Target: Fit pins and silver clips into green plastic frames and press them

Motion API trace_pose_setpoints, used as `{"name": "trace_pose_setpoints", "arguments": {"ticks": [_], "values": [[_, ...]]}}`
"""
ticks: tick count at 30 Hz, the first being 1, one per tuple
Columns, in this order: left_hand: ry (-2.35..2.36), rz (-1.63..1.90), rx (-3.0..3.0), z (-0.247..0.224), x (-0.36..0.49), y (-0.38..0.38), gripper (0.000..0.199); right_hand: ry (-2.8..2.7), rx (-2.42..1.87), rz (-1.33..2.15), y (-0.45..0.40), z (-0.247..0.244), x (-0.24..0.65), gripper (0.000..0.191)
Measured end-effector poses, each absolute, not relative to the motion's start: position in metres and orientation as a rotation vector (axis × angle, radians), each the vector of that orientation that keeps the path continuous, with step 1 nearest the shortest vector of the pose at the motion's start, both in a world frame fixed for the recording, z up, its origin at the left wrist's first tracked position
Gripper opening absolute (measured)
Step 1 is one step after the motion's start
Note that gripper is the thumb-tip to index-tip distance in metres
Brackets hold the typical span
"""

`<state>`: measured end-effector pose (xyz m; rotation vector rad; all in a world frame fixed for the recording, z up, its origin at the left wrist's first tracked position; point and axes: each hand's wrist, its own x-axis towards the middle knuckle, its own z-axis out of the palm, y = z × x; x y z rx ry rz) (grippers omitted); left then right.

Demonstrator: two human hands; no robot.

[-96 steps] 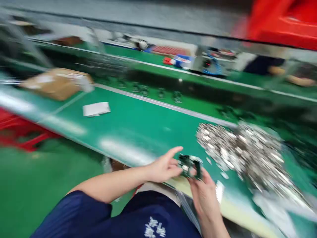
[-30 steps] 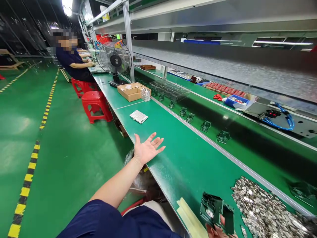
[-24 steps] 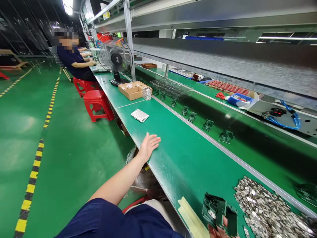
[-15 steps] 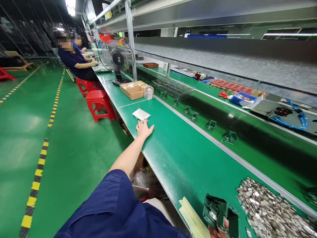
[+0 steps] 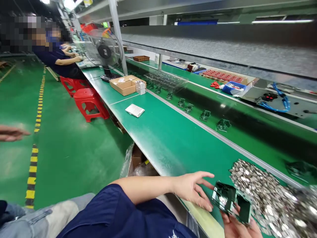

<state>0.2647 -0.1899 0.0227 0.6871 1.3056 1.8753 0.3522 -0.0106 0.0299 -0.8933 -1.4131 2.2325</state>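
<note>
My right hand (image 5: 239, 226) grips a green circuit board assembly (image 5: 224, 196), which has a metal part on it and a dark rectangular opening at its right. Just left of the board is my left hand (image 5: 194, 191), fingers spread and holding nothing; I cannot tell whether a fingertip touches the board. Right beside the board lies a large heap of small shiny metal pieces (image 5: 262, 191). Pale yellow sheets (image 5: 204, 216) rest on the bench edge below my left hand. Farther up the green bench (image 5: 163, 142) lies a flat white tray-like stack (image 5: 135, 110).
Several circuit boards (image 5: 205, 115) line the strip behind the metal rail (image 5: 198, 124). A cardboard box (image 5: 123, 86) and a fan (image 5: 105, 54) stand farther along. Red stools (image 5: 90, 102) and seated co-workers (image 5: 56, 59) are at left. Another person's hand (image 5: 12, 133) enters at the left edge.
My left hand has let go of reach at the white stack and come back beside the circuit board. The view has shifted, and another person's hand and jeans now show at left.
</note>
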Motion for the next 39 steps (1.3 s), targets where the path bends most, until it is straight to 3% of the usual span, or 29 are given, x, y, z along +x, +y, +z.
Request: {"name": "trace_pose_setpoints", "arguments": {"ticks": [7, 18, 21, 26, 28, 33, 39], "values": [[1.159, 1.866, 0.538, 0.043, 0.282, -0.167, 0.081, -1.360, -0.745, 2.110, -0.033, 0.043, 0.373, 0.039], [1.191, 1.598, 0.778, 0.028, 0.285, -0.122, 0.045, -1.413, -0.668, 1.994, -0.016, 0.031, 0.417, 0.022], [1.221, 1.569, 0.764, 0.026, 0.281, -0.117, 0.041, -1.513, -0.687, 1.898, 0.002, 0.028, 0.435, 0.024], [1.312, 1.705, 0.615, 0.016, 0.262, -0.103, 0.040, -1.856, -0.902, 1.175, 0.059, 0.004, 0.450, 0.023], [1.338, 1.821, 0.558, 0.009, 0.257, -0.094, 0.041, -2.031, -0.899, 1.038, 0.083, -0.005, 0.436, 0.026], [1.388, 1.923, 0.455, -0.006, 0.252, -0.085, 0.040, -2.182, -0.862, 1.025, 0.117, -0.009, 0.399, 0.029], [1.378, 1.952, 0.427, -0.016, 0.244, -0.087, 0.043, -2.248, -0.957, 1.157, 0.098, 0.006, 0.428, 0.035]]}}
